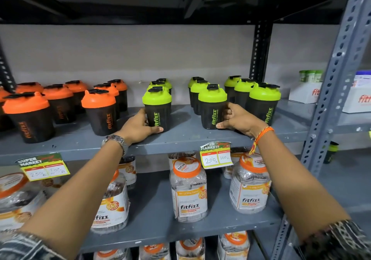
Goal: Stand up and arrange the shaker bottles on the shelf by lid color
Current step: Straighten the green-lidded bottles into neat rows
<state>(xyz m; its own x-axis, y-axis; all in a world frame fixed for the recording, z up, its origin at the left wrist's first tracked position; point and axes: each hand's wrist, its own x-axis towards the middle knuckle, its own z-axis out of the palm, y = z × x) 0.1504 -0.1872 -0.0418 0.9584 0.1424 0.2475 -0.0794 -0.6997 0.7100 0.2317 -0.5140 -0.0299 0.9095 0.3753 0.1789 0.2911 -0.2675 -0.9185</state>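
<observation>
Black shaker bottles stand upright on a grey shelf. Several with orange lids fill the left half. Several with green lids stand in short rows on the right half. My left hand grips the base of the front green-lid bottle of the middle row. My right hand is wrapped around the side of another front green-lid bottle. Both bottles rest on the shelf. A further green-lid bottle stands just right of my right hand.
Yellow price tags hang from the shelf's front edge. Clear jars with orange lids stand on the shelf below. A perforated grey upright bounds the shelf on the right, with white boxes beyond it.
</observation>
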